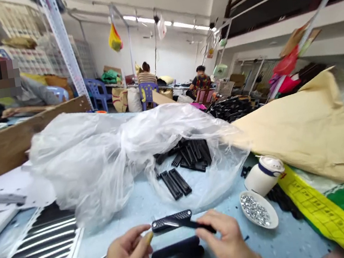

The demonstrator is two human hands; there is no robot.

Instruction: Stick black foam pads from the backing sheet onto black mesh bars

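Note:
My left hand (130,252) is closed, thumb and forefinger pinching the left end of a flat black piece with a dotted, textured face (172,220). Something yellow covers the tip of that thumb. In the fingers of my right hand (223,235) is a slim black pointed tool (188,224), perhaps tweezers. Its tip lies across the textured face; whether it touches is unclear. Just below both hands, several smooth black pieces (177,256) lie side by side. To the right, a white dish (276,219) holds many small shiny silver bits (255,209).
Behind the hands, a clear plastic bag (92,157) lies open around black slotted pieces (175,184). A white lidded mug (262,176) stands by brown paper (302,123) and a green-yellow sack (338,221). At left are a rack of black strips (39,254) and a wooden board (32,136). People sit beyond.

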